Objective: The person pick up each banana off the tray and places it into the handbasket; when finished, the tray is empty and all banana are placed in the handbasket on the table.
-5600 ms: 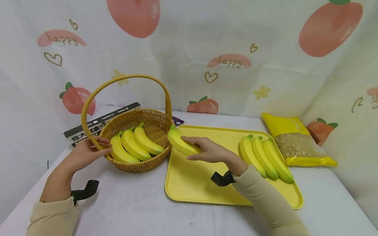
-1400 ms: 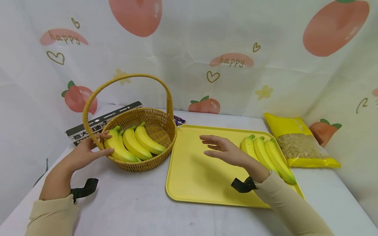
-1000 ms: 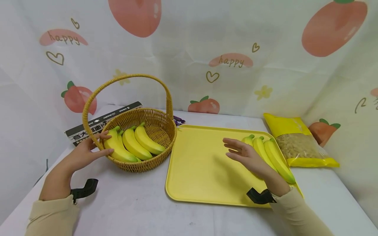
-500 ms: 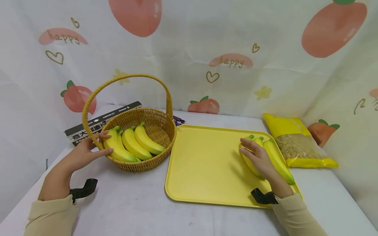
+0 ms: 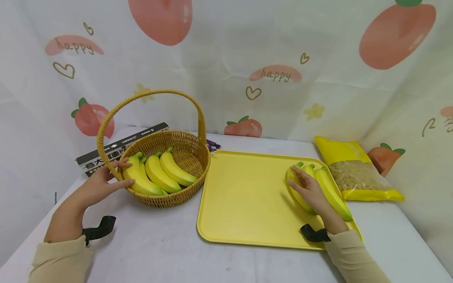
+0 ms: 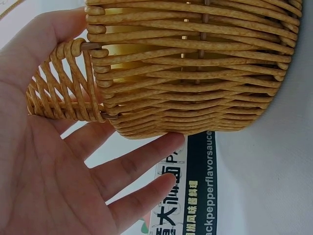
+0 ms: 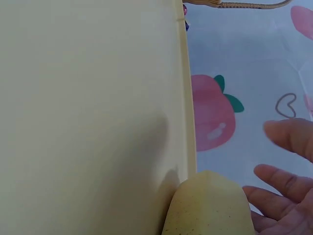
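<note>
My left hand holds the wicker basket at the foot of its arched handle. In the left wrist view the thumb lies by the rim and the other fingers reach out under the woven wall. Several bananas lie side by side in the basket, one on top at the left. Over the yellow tray, my right hand hovers on the leftmost of three bananas, thumb to its left. The right wrist view shows spread fingers beside that banana.
A yellow bag of dry food with a clear window lies right of the tray. Behind the basket is a black and white box with printed lettering. Small purple wrapped pieces sit between basket and tray. A printed curtain hangs behind.
A banana was carried from the tray into the basket and let go. The right hand then moved right and down to the tray's leftmost banana. The left hand stayed at the basket.
</note>
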Demonstrator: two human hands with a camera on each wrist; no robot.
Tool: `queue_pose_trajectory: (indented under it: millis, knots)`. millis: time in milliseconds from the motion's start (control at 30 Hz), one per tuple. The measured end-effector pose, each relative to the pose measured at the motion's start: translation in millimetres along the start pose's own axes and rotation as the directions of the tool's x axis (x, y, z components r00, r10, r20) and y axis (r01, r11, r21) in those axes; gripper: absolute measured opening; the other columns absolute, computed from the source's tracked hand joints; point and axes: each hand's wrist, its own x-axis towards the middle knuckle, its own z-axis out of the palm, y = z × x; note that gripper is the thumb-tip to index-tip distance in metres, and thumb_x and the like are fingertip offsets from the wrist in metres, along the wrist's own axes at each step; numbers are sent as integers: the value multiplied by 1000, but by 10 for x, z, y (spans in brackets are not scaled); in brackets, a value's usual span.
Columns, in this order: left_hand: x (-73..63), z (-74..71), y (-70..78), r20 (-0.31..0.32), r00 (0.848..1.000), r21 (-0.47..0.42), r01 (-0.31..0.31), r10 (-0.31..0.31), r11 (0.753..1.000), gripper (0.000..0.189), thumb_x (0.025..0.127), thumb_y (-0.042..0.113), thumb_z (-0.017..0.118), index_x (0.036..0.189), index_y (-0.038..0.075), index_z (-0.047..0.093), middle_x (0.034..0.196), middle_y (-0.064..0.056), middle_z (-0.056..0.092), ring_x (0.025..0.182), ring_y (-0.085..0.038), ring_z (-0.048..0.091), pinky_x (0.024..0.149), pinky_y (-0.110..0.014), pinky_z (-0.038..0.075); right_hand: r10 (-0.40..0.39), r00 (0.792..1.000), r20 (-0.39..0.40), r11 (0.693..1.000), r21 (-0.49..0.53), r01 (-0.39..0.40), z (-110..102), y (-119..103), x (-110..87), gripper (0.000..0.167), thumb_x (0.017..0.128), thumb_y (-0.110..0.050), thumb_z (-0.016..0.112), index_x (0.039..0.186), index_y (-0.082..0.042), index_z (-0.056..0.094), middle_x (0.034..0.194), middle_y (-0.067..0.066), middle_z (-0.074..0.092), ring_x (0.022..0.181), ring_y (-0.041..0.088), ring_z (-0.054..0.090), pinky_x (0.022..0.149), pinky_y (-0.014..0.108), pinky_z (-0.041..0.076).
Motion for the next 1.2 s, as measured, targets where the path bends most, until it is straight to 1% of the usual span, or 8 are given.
queue_pose_trajectory:
  millis: [333, 500, 700, 767, 867, 967, 1000, 1200]
  knots:
    - [-8, -1, -31, -8, 1000, 20, 4, -4, 1000, 65, 88, 38, 62, 138, 4, 37, 150, -27, 22, 128, -56, 25, 95, -73, 28, -103, 993, 57, 990, -93, 108, 23, 45, -11, 52, 89, 2, 56, 137, 7, 37, 150, 27, 23, 139, 43, 16, 112, 23, 24]
    - [-9, 0, -38, -3, 1000, 20, 3, -3, 1000, 64, 88, 38, 61, 138, 4, 37, 149, -28, 22, 128, -57, 26, 95, -72, 28, -123, 987, 108, 981, -138, 137, 38, 89, -22, 60, 89, -6, 59, 142, 2, 31, 153, 24, 14, 140, 45, 12, 97, -4, 14]
    - [-1, 3, -22, 2, 1000, 4, 1, -1, 1000, 65, 88, 37, 62, 138, 4, 36, 151, -26, 20, 128, -57, 25, 96, -72, 28, -131, 961, 244, 982, -103, 160, 76, 147, -43, 72, 90, -16, 60, 146, 2, 19, 155, 25, -1, 140, 47, -2, 94, -7, 9]
    - [1, 1, -19, 1, 1000, 1, -1, 1, 1000, 65, 88, 37, 62, 138, 4, 36, 151, -26, 20, 129, -57, 25, 96, -72, 28, -126, 960, 249, 982, -109, 157, 85, 140, -49, 73, 90, -18, 61, 147, 1, 19, 155, 24, -2, 140, 46, -1, 99, -3, 12]
    - [0, -1, -18, 0, 1000, 2, -7, 7, 1000, 64, 89, 36, 62, 138, 4, 37, 151, -27, 20, 128, -57, 25, 96, -72, 28, -102, 962, 253, 982, -128, 138, 90, 125, -47, 76, 90, -21, 61, 148, -1, 16, 155, 21, -5, 141, 44, 0, 115, 24, 19]
    - [-3, -3, -18, 1, 1000, 6, -5, 5, 1000, 64, 89, 36, 61, 138, 4, 37, 150, -27, 21, 128, -58, 25, 95, -72, 28, -83, 963, 258, 982, -144, 123, 96, 116, -35, 79, 89, -22, 62, 149, -3, 13, 155, 21, -7, 141, 44, -1, 111, 57, 18]
    - [-4, -3, -17, 2, 1000, 8, -2, 2, 1000, 64, 89, 37, 61, 138, 4, 37, 150, -28, 21, 128, -58, 26, 95, -72, 28, -82, 962, 260, 981, -147, 123, 98, 115, -30, 80, 89, -21, 62, 149, -3, 12, 155, 21, -7, 141, 44, -1, 108, 62, 17]
    - [0, 0, -5, 6, 1000, -1, 13, -13, 1000, 66, 89, 38, 61, 139, 5, 35, 151, -26, 19, 128, -57, 24, 95, -73, 28, -75, 963, 260, 983, -144, 116, 99, 118, -20, 84, 87, -20, 65, 149, -1, 9, 155, 23, -8, 141, 46, -1, 107, 65, 16]
